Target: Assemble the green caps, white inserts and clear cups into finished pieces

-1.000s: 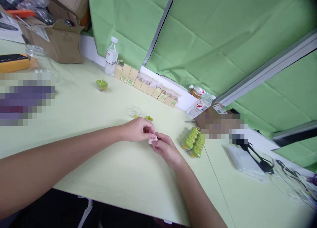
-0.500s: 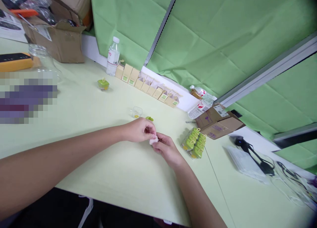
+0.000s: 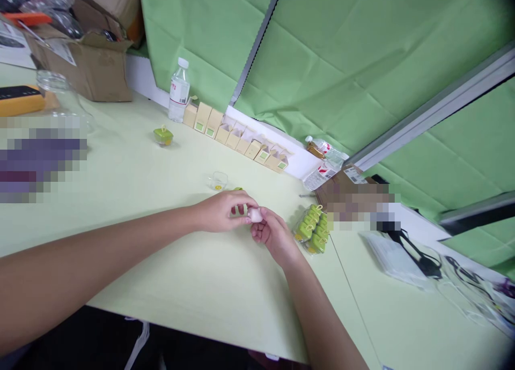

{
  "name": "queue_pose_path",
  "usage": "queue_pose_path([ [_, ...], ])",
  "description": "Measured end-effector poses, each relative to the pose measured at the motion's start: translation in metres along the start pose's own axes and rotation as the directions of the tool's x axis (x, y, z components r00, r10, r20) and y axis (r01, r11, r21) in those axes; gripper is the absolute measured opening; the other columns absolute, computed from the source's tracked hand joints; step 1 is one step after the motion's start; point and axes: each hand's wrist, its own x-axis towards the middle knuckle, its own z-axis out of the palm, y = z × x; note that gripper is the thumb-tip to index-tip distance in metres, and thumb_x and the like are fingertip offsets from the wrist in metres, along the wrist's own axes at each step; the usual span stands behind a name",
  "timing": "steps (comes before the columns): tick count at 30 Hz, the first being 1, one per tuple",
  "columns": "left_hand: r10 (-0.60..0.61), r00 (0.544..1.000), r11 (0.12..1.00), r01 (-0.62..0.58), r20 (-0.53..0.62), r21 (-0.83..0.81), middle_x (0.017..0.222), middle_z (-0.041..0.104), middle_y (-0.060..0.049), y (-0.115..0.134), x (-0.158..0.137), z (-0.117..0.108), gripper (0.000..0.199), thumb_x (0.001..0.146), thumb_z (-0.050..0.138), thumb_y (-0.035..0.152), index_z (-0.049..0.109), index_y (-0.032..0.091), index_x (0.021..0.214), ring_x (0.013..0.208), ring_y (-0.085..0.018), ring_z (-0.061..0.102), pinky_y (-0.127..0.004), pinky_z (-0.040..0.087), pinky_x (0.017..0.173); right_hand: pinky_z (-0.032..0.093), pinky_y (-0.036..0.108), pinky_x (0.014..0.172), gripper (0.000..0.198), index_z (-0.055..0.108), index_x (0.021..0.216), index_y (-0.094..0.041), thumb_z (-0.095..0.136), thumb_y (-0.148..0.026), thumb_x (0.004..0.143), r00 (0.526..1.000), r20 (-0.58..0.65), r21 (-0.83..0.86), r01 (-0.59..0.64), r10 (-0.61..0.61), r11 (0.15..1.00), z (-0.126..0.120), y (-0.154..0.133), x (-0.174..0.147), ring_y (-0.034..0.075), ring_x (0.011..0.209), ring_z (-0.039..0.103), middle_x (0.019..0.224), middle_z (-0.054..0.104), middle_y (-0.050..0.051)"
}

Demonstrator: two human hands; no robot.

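Note:
A small white piece (image 3: 254, 215) with a smooth, slightly shiny surface is held up over the table between both hands; its exact kind is unclear. On its left side, my left hand (image 3: 221, 212) pinches it between thumb and fingertips. From the right, my right hand (image 3: 276, 236) grips it with thumb and forefinger, the other fingers curled below. Just beyond the left hand stands a small clear container (image 3: 218, 180) with a yellow sticker. Beside it, a green lid (image 3: 238, 189) is mostly hidden by that hand. Several green-lidded clear containers (image 3: 314, 228) stand grouped right of my right hand.
Another green-lidded container (image 3: 163, 136) sits farther left, near a water bottle (image 3: 179, 91). A row of small beige boxes (image 3: 235, 137) lines the back edge. Lying bottles (image 3: 322, 169), a flat plastic packet (image 3: 396, 260) and cables are at right; a clear jar (image 3: 60, 99) is at left.
Both hands have turned, so more of the white piece shows between the fingertips. The left fingers have straightened, and the piece has risen slightly. The whole view has shifted a little.

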Motion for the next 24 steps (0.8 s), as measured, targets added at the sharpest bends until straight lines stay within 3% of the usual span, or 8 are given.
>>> queue_pose_path([
  [6,-0.068,0.998,0.997,0.068,-0.003,-0.043,0.107,0.067,-0.006,-0.013,0.001,-0.001,0.032,0.090,0.058,0.026,0.064,0.020,0.121,0.087,-0.015,0.062,-0.027,0.050,0.075,0.040,0.025,0.051,0.028,0.063,0.104,-0.019,0.064,-0.037,0.083,1.000,0.029,0.001,0.001,-0.001,1.000,0.001,-0.006,-0.002,0.013,0.059,0.058,0.086,0.071,0.006],
  [11,-0.148,0.988,0.984,0.151,0.030,-0.095,0.096,0.069,-0.005,-0.014,0.002,-0.003,0.029,0.094,0.052,0.032,0.067,0.019,0.114,0.086,-0.016,0.062,-0.027,0.048,0.076,0.041,0.025,0.053,0.042,0.058,0.120,-0.022,0.066,-0.026,0.079,1.000,0.024,-0.060,0.002,-0.001,0.998,0.003,-0.009,-0.007,0.013,0.059,0.058,0.085,0.072,0.004],
  [16,-0.203,0.978,0.972,0.207,0.043,-0.109,0.085,0.067,-0.002,-0.011,0.002,-0.004,0.028,0.094,0.051,0.036,0.069,0.017,0.104,0.080,-0.016,0.061,-0.027,0.047,0.072,0.041,0.025,0.054,0.044,0.058,0.121,-0.023,0.070,-0.032,0.079,0.999,0.032,-0.117,0.018,-0.014,0.993,0.003,-0.007,-0.006,0.012,0.058,0.057,0.083,0.072,0.004],
  [24,-0.190,0.981,0.980,0.192,0.043,-0.059,0.078,0.062,-0.001,-0.006,0.002,-0.005,0.033,0.098,0.042,0.039,0.066,0.016,0.096,0.072,-0.014,0.057,-0.026,0.044,0.067,0.040,0.025,0.051,0.045,0.061,0.113,-0.020,0.072,-0.047,0.079,0.998,-0.039,-0.159,0.046,-0.053,0.986,0.001,-0.005,-0.002,0.012,0.055,0.054,0.076,0.069,0.003],
])
